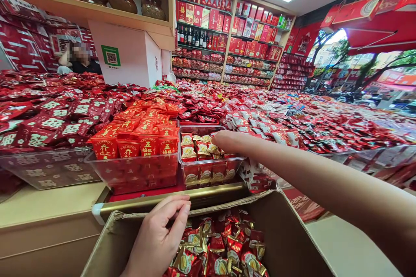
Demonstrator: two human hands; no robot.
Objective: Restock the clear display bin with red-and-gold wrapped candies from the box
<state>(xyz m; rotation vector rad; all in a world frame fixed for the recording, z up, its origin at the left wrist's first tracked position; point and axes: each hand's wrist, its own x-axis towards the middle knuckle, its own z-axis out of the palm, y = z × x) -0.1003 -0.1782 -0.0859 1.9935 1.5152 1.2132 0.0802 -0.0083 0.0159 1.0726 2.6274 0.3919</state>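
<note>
My left hand (162,229) is at the far rim of an open cardboard box (302,238), thumb and fingers drawn together; whatever they hold, if anything, is hidden. Inside the box lie many loose candies (221,246) in red and gold wrappers with a yellow fruit picture. My right arm reaches across to a small clear plastic bin (212,162), which holds upright rows of similar wrapped candies (203,149). There my right hand (229,140) rests at the bin's right side, touching or just above the candies, its fingertips mostly hidden.
Left of the small bin stands a clear bin (136,173) of orange-red packets, then a bin of dark red packets (55,125). More heaped candy (292,117) spreads right. A gold rail (175,199) edges the counter. Behind are bottle shelves (204,17); a person (82,62) sits at back left.
</note>
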